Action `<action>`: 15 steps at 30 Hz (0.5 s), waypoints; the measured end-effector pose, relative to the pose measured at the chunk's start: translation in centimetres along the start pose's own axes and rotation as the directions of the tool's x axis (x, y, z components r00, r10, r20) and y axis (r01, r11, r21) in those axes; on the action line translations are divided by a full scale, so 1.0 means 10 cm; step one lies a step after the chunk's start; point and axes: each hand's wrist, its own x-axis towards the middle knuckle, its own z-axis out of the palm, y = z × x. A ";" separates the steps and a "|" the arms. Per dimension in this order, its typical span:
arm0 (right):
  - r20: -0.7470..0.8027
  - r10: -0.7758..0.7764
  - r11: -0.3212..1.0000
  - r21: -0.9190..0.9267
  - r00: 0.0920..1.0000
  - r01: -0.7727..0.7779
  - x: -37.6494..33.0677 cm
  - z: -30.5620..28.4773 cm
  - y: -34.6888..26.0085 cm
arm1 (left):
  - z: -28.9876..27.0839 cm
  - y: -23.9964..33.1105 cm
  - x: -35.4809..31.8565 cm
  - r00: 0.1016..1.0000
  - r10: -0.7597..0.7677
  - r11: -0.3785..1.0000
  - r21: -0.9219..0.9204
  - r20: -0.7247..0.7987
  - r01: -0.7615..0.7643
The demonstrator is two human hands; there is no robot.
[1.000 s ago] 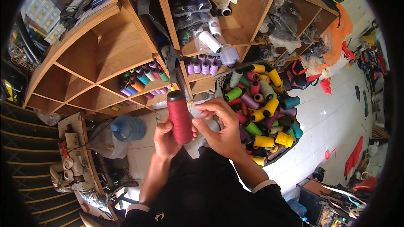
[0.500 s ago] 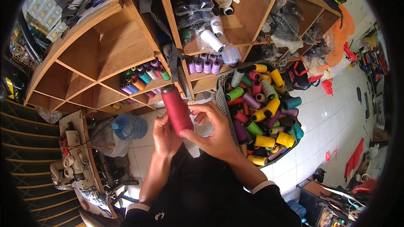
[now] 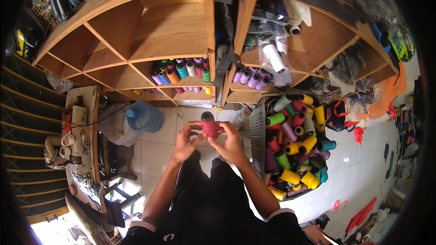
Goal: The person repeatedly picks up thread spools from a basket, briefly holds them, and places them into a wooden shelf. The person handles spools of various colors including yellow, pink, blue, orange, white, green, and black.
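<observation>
now | left hand [image 3: 185,141] + right hand [image 3: 231,144] both gripping red thread spool [image 3: 209,124] | basket [image 3: 257,131] right

I'm looking down into a tailoring or sewing workshop. Wooden cubby shelves [image 3: 136,45] hold rows of coloured thread cones [image 3: 181,70], a grey plastic crate [image 3: 256,131] is heaped with more thread spools [image 3: 297,145], a sewing machine table [image 3: 77,131] stands at my left, and fabric scraps [image 3: 386,95] litter the tiled floor [image 3: 363,172].

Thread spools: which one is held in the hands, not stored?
The dark red spool, gripped between left hand and right hand; the others lie in the basket or on shelves.
</observation>
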 end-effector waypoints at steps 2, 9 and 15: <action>-0.012 -0.027 0.997 -0.068 1.000 0.026 0.08 0.26 0.37 | -0.21 -0.31 0.12 0.998 -0.012 0.998 0.063 -0.056 0.016; 0.006 0.040 0.988 -0.152 0.999 -0.038 0.68 0.96 1.39 | -0.75 -1.01 0.83 0.975 0.075 0.971 0.239 -0.212 -0.022; -0.031 -0.033 0.991 -0.130 0.999 0.029 1.35 1.49 2.15 | -1.22 -1.51 1.54 0.935 0.133 0.950 0.312 -0.330 -0.025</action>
